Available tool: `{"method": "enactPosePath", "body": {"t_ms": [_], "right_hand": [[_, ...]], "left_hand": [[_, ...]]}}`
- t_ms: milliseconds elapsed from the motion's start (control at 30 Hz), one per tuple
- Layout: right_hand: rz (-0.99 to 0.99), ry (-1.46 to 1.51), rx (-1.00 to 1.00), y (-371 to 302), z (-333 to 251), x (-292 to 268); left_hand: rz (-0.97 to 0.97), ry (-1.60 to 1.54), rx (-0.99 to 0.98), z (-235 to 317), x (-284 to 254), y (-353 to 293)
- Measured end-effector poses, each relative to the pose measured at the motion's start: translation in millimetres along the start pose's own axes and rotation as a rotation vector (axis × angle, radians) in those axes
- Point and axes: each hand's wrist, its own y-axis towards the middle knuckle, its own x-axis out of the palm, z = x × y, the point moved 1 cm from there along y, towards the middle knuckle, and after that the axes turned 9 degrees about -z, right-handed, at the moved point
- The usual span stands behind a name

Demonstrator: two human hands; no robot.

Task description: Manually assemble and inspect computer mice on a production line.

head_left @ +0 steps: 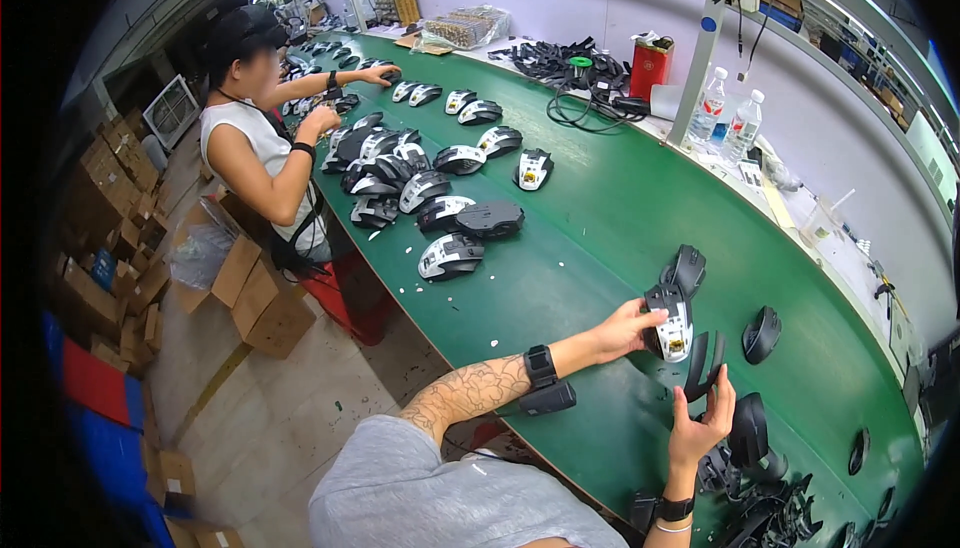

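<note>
My left hand (622,332) grips a partly assembled computer mouse (676,332), its white inner frame bare and its sides black. Close by on the right, my right hand (703,426) has thumb and fingers around the lower end of a black forked, curved mouse cover (708,366). The cover is apart from the body, a short way to its lower right. Just beyond the held mouse lies a dark mouse (686,270) on the green bench (600,248). Another black mouse shell (762,335) rests farther right.
Black plastic parts (770,518) are heaped beside my right forearm. Several white-and-black mice (450,258) spread along the bench to the left, where a co-worker (262,138) handles more. Water bottles (742,126), a red can (650,68) and a metal post (703,58) stand along the back.
</note>
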Motion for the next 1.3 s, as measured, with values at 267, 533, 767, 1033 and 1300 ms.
{"method": "enactPosePath", "body": {"t_ms": [267,533,767,1033,1300], "right_hand": [[-0.084,0.016,0.012,5.6,-3.6,15.2],[-0.045,-0.022,0.02,11.9,-2.9,14.6],[-0.117,-0.033,0.13,8.6,-18.5,8.5],[-0.149,-0.142,0.029,8.9,-23.6,14.2],[-0.177,0.215,0.095,4.3,-25.8,20.3]], "left_hand": [[-0.093,-0.057,-0.099,-16.5,16.1,-6.2],[-0.005,0.473,0.166,-26.0,34.2,-12.0],[-0.021,0.453,0.137,-28.7,34.9,-17.2],[-0.039,0.255,0.167,-19.4,41.4,-20.6],[0.107,0.212,0.159,-24.6,37.9,-23.7]]}}
